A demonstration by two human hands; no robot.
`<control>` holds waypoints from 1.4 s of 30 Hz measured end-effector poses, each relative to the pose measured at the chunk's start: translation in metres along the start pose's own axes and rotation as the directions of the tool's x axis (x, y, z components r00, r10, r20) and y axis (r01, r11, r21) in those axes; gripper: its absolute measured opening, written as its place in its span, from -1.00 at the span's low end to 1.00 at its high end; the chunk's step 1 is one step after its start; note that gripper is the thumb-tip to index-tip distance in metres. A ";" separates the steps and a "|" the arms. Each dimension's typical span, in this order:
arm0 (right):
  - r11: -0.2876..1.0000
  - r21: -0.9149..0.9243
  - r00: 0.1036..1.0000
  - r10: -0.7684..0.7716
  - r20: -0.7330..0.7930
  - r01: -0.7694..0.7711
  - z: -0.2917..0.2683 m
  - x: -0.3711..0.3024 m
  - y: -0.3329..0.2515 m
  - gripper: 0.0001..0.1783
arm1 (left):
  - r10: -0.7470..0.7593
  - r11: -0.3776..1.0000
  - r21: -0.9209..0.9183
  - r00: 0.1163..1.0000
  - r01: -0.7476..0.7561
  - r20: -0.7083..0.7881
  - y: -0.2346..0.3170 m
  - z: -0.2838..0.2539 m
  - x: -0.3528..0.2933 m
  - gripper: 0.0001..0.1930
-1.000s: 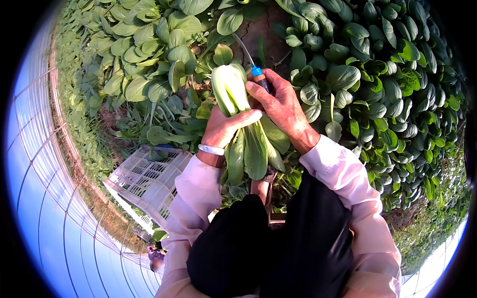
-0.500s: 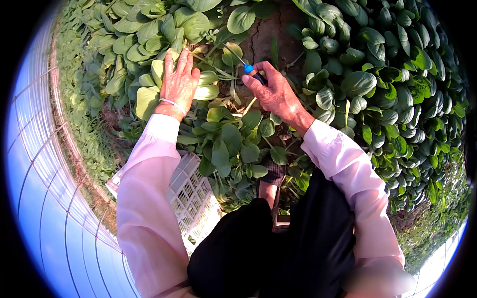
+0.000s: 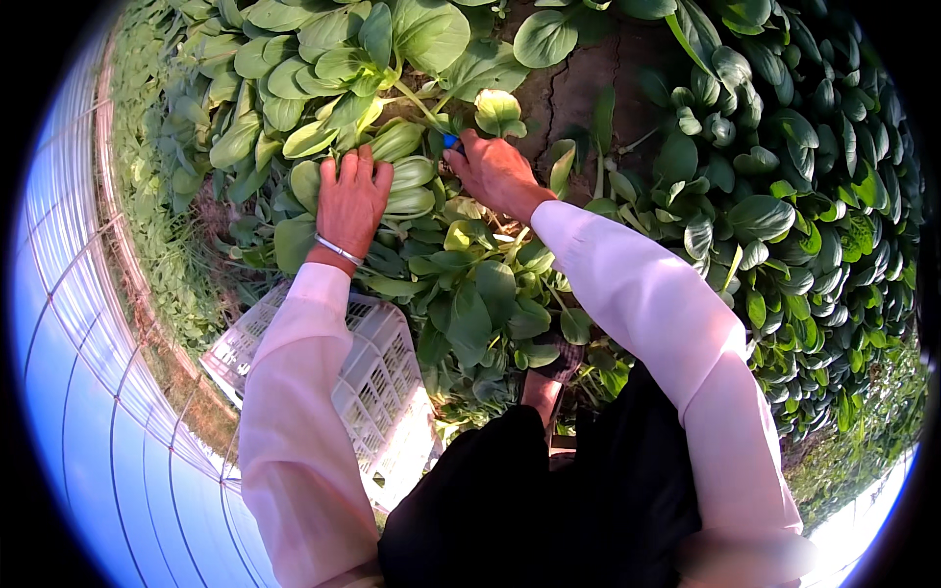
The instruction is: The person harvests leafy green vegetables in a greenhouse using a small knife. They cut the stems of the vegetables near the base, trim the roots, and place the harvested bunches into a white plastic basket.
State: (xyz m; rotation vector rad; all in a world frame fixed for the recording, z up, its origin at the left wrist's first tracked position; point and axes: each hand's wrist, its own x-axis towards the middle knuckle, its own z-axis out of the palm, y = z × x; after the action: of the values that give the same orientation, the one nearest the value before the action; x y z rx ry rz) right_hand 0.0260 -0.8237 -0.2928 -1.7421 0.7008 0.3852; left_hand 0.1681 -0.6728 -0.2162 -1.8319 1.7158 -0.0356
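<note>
At twelve o'clock, the left hand [image 3: 350,201] lies flat, fingers spread, on a leafy green plant [image 3: 407,176]; the right hand [image 3: 495,171] is closed round a blue-handled tool [image 3: 451,141].

A white plastic crate [image 3: 377,377] with lattice walls is seen on the ground at lower left, partly covered by a pale pink sleeve [image 3: 294,421]. Rows of leafy green plants [image 3: 804,206] are spread across the bed on the right. A patch of bare, cracked soil [image 3: 588,83] is visible near the top. A curved greenhouse wall [image 3: 108,431] of clear sheeting is seen along the left edge.
</note>
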 end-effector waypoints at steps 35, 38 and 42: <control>0.964 0.257 0.994 -0.033 -0.109 0.060 -0.052 -0.006 0.012 -0.48 | 0.193 0.981 -0.009 0.981 -0.193 0.006 -0.033 -0.089 0.096 -0.76; 0.972 0.221 0.991 -0.045 -0.126 0.073 -0.038 0.020 0.001 -0.48 | 0.052 0.994 0.080 0.960 -0.077 0.275 -0.051 -0.073 0.098 -0.69; 0.988 0.127 0.984 -0.072 -0.163 0.094 -0.022 0.050 -0.004 -0.49 | 0.015 0.999 0.038 0.979 -0.023 0.203 -0.067 -0.043 0.079 -0.63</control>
State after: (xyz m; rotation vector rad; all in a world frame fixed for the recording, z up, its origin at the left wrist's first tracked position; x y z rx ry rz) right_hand 0.0651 -0.8571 -0.3126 -1.6799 0.7473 0.1396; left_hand 0.2223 -0.7655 -0.1817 -1.7266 1.5789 0.1198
